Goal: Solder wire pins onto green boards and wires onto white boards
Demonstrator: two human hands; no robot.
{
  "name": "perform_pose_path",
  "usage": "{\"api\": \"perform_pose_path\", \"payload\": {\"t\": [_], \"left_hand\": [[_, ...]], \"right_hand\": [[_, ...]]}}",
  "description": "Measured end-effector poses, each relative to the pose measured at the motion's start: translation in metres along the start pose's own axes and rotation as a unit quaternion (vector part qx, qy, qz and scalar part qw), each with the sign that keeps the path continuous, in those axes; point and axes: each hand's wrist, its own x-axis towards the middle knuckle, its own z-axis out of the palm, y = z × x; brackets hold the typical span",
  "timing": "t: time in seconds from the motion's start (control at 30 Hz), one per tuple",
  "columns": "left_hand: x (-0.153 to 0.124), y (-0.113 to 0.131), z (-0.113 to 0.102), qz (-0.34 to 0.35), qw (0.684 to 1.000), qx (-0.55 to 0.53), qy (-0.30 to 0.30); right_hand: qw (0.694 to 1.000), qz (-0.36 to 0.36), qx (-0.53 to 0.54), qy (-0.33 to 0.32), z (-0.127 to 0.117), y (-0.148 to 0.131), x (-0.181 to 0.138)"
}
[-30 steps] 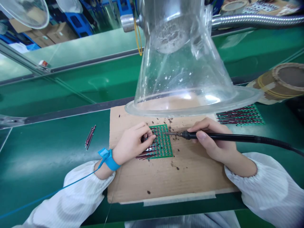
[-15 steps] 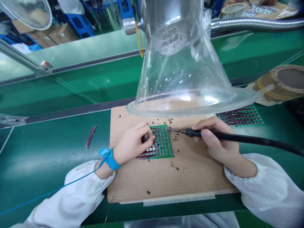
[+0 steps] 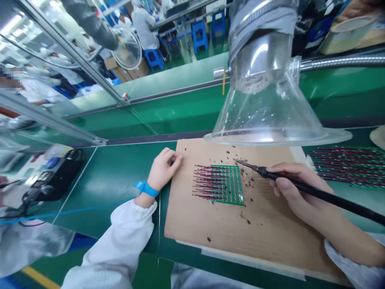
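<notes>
My right hand [image 3: 296, 186] grips a black-handled soldering iron [image 3: 261, 171]. The iron's metal tip points left, just off the upper right corner of a green circuit board [image 3: 235, 186]. Dark red wires [image 3: 203, 182] lie in rows across that board, their free ends sticking out past its left side. Away from the board, my left hand [image 3: 162, 168] rests at the left edge of the cardboard sheet [image 3: 195, 224], fingers curled in. Whatever those fingers hold, if anything, is hidden. A blue strap [image 3: 147, 189] circles my left wrist.
A clear fume hood [image 3: 267, 112] hangs above the cardboard's far side. More wired boards [image 3: 351, 166] lie on the green bench at right. A black box with cables [image 3: 64, 172] stands at left. People in white [image 3: 144, 26] sit beyond the bench.
My left hand has left the board and moved left to the cardboard's edge, where loose red wires lay. The view has swung left. The soldering iron stays near the board's corner.
</notes>
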Motion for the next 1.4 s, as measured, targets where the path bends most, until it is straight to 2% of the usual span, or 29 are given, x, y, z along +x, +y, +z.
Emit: {"api": "perform_pose_path", "payload": {"t": [0.1, 0.2, 0.37, 0.5, 0.63, 0.77, 1.0, 1.23, 1.4], "left_hand": [[-0.016, -0.045, -0.022, -0.076, 0.992, 0.072, 0.072], [-0.032, -0.071, -0.031, -0.117, 0.981, 0.1, 0.119], [-0.042, -0.081, -0.033, -0.142, 0.978, 0.109, 0.108], [-0.045, -0.091, -0.043, -0.149, 0.972, 0.123, 0.133], [-0.052, -0.103, -0.051, -0.142, 0.98, 0.116, 0.076], [-0.052, -0.102, -0.045, -0.134, 0.984, 0.104, 0.058], [-0.04, -0.082, -0.026, -0.149, 0.982, 0.095, 0.069], [-0.018, -0.079, -0.028, -0.156, 0.983, 0.064, 0.076], [-0.015, -0.079, -0.028, -0.177, 0.977, 0.037, 0.11]], "right_hand": [[0.994, -0.048, -0.048, -0.08, 0.003, -0.004, 0.003], [0.987, -0.064, -0.066, -0.131, 0.009, -0.009, 0.004], [0.979, -0.107, -0.095, -0.144, 0.013, -0.008, 0.009], [0.982, -0.092, -0.115, -0.117, 0.009, -0.006, 0.011], [0.983, -0.072, -0.131, -0.106, 0.006, -0.013, 0.012], [0.982, -0.077, -0.132, -0.114, 0.007, -0.019, 0.014], [0.98, -0.098, -0.13, -0.112, 0.009, -0.01, 0.012], [0.978, -0.125, -0.123, -0.111, 0.009, -0.011, 0.009], [0.976, -0.127, -0.129, -0.125, 0.011, -0.009, 0.01]]}}
